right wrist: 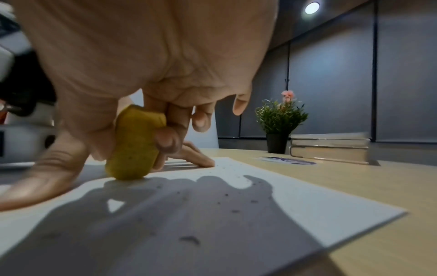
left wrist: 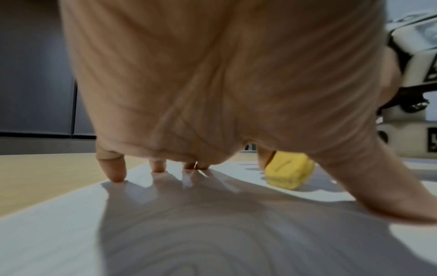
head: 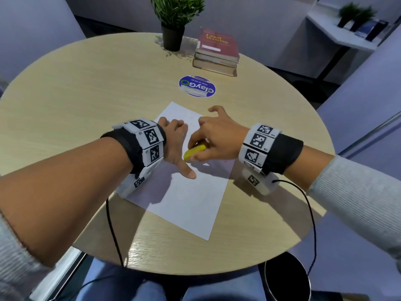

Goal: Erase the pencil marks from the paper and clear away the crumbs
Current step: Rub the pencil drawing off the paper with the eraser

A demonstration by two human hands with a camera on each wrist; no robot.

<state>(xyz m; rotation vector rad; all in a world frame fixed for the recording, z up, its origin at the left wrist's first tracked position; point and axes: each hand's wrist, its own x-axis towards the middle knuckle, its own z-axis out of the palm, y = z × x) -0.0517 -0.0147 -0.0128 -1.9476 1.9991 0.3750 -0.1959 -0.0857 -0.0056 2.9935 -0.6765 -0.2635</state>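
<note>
A white sheet of paper lies askew in the middle of the round table. My right hand pinches a yellow eraser between thumb and fingers, its lower end pressed onto the paper. In the right wrist view the eraser stands nearly upright. Dark eraser crumbs are scattered over the sheet to its right. My left hand rests on the paper beside the eraser, fingertips and thumb spread and pressing the sheet flat.
The wooden table carries a potted plant, a stack of books and a round blue sticker at the back. A dark bin stands below the near right edge. Cables hang from both wrists.
</note>
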